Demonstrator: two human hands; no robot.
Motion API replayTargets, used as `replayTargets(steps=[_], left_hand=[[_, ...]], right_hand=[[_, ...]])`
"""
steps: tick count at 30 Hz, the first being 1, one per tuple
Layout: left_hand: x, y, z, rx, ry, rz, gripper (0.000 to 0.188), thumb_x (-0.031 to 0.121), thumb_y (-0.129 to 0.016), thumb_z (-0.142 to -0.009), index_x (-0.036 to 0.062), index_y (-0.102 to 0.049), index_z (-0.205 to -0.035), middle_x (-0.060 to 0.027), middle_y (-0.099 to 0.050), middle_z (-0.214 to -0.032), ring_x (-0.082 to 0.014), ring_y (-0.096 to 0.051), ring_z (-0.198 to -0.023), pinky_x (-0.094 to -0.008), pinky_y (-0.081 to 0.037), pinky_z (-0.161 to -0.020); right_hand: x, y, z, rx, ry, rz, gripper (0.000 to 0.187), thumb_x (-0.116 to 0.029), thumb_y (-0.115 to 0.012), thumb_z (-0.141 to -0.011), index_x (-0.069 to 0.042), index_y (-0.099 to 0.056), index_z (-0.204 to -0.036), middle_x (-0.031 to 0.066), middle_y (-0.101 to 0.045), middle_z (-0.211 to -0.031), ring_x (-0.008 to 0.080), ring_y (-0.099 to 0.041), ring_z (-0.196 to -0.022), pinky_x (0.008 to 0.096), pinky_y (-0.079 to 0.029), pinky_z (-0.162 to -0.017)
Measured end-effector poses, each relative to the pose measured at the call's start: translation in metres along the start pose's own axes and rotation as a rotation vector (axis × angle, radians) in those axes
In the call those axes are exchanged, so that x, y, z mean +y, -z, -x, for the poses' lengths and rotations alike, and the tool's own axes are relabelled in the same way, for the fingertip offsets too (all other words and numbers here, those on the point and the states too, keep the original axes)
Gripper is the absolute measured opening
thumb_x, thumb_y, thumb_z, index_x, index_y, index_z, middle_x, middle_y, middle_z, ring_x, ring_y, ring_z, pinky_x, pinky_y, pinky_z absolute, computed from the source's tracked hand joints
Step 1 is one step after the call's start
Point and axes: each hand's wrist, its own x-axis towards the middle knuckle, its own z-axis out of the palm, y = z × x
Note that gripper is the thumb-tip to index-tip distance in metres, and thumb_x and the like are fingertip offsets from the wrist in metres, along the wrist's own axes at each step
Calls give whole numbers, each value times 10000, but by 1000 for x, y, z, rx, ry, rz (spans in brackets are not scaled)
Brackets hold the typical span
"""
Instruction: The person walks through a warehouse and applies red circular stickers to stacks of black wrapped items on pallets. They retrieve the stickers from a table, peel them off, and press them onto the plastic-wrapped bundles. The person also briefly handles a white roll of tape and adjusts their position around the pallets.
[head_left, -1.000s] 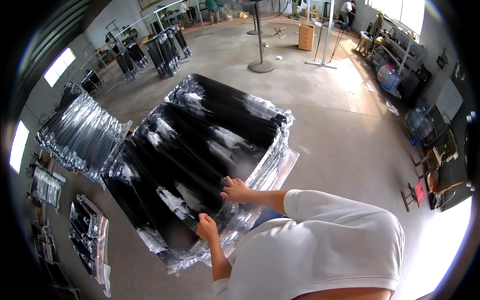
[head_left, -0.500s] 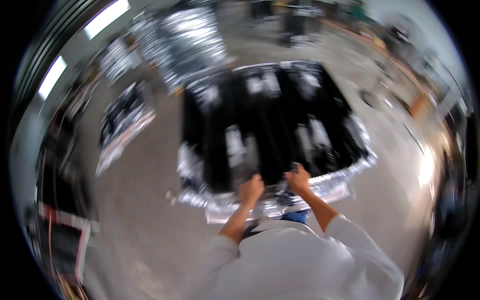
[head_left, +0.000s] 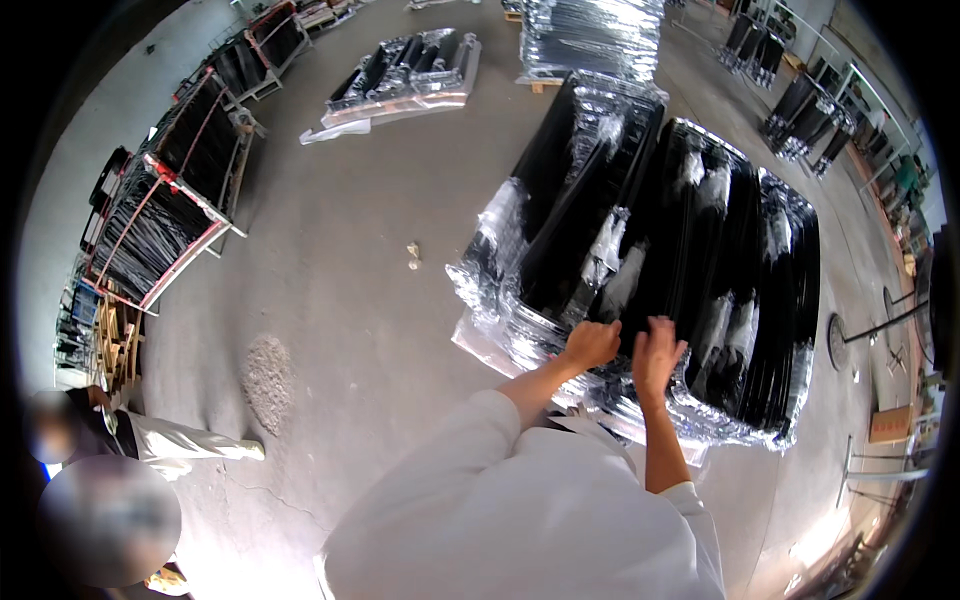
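Observation:
In front of me lies a low stack of long black panels (head_left: 690, 215), bundled with clear plastic film (head_left: 790, 440) around the ends and sides. My left hand (head_left: 593, 343) is closed in a fist at the stack's near edge, and what is inside it, if anything, is hidden. Just to its right, my right hand (head_left: 657, 355) is over the near ends of the panels with its fingers stretched out and apart. Crumpled film strips (head_left: 603, 250) lie between the panels beyond my hands.
Farther off are a smaller wrapped bundle (head_left: 400, 75) and a tall film-wrapped stack (head_left: 590, 40). Racks of black parts (head_left: 165, 200) line the left side. At lower left a person (head_left: 130, 430) is near a gravel-like patch (head_left: 268, 385). A stand with a round base (head_left: 838, 342) is at right.
My view has turned left, so the stack now appears farther right and tilted. My right hand's fingers, curled before, are now stretched out. My left hand remains closed near the stack's edge.

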Motion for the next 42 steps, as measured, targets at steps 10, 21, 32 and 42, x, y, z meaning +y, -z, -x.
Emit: replayTargets(steps=[10, 21, 32, 42], left_hand=[[-2, -3, -2, 38, -64, -69, 105, 164, -554, -716, 88, -485, -692, -108, -566, -515, -277, -575, -471, -382, -467, -457], [-3, 0, 3, 78, -63, -31, 104, 164, -555, -709, 85, -492, -683, -117, -560, -512, -289, -573, -476, -396, -470, -464], [8, 4, -4, -161, 100, -24, 131, 275, -531, -784, 187, -585, -865, -135, -620, -680, -353, -596, -652, -455, -444, -559], [16, 9, -2, -124, 4, -253, 147, 246, -427, -839, 168, -541, -789, -109, -612, -647, -341, -578, -566, -469, -412, -474]], right_hand=[[10, -20, 23, -223, 155, -52, 203, -212, -457, -857, -100, -623, -824, 26, -640, -819, 212, -583, -830, 441, -344, -920], [6, -20, 26, -230, 181, -41, 211, -218, -454, -853, -98, -623, -816, 28, -638, -810, 214, -582, -823, 425, -357, -901], [3, -5, 24, -206, 211, 256, 83, -162, -568, -600, -93, -579, -556, 76, -584, -580, 234, -583, -590, 354, -443, -612], [17, -20, 45, 60, 221, -81, 187, -261, -525, -802, -113, -519, -690, 25, -514, -680, 193, -507, -718, 336, -352, -756]])
